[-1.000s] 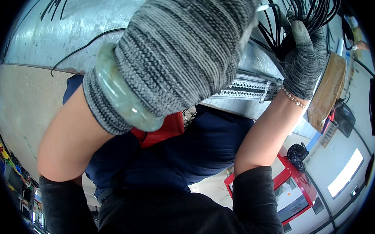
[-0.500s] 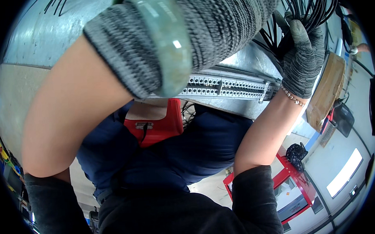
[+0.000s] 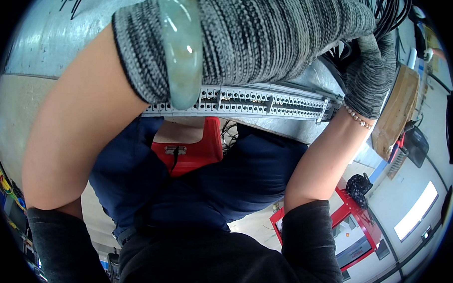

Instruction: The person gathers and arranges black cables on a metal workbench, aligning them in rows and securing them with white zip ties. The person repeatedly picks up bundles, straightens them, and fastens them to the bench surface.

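My right hand [image 3: 369, 74], in a grey knitted glove, is closed around a bundle of black wires [image 3: 395, 13] at the upper right. Reaching across from the left, my gloved left hand [image 3: 349, 17] lies over the same bundle near the right thumb; its fingers are hidden, so I cannot tell its grip. A green bangle sits over the left glove's cuff, and a beaded bracelet on my right wrist. Beneath both arms runs a long strip of grey terminal blocks [image 3: 255, 103] with two rows of holes, partly covered by the left sleeve of the glove.
The strip lies along the near edge of a shiny metal panel [image 3: 38, 46]. Below it, by my legs, is a red stool [image 3: 194, 152]. A brown board-like piece [image 3: 397, 108] stands at the right, with a red-framed cart [image 3: 354, 219] lower down. Another person's hand [image 3: 428, 54] shows at the far right.
My left hand has moved right along the wires toward my right hand, uncovering more of the terminal strip. The right hand has shifted slightly right, still holding the bundle.
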Demonstrator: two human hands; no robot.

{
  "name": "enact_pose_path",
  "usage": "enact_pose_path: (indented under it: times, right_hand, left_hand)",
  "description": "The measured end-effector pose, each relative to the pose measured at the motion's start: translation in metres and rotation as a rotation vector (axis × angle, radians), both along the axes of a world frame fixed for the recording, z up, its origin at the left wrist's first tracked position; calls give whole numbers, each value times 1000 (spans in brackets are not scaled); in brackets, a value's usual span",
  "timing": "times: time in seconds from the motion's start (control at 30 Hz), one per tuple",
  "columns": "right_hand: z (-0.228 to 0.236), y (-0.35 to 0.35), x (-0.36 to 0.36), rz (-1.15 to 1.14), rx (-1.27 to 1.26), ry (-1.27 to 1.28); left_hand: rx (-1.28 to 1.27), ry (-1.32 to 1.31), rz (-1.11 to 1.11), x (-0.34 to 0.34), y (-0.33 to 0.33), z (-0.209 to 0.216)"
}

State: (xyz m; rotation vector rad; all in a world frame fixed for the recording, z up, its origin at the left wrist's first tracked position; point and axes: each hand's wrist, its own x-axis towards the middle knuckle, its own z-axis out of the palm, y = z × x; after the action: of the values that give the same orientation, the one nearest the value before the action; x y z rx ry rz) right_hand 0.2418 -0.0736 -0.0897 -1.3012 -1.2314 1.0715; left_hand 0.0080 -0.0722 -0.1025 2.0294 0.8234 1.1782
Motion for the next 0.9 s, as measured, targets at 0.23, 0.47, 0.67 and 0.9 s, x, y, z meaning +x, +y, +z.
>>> enact_pose_path:
  times: [0.23,0.47,0.67,0.9]
  right_hand:
    - [4,-3,-12,71,27,1]
    - [6,-4,1,85,-19,-26]
    - [11,-9,-14,82,40,-141]
    - [3,-4,-8,76,38,-135]
  left_hand:
    - [-6,12,-6,3,3,0]
    - [-7,8,-17,6,5,0]
    - [-4,14,-15,7,7,-1]
    - [-5,13,-22,9,10,0]
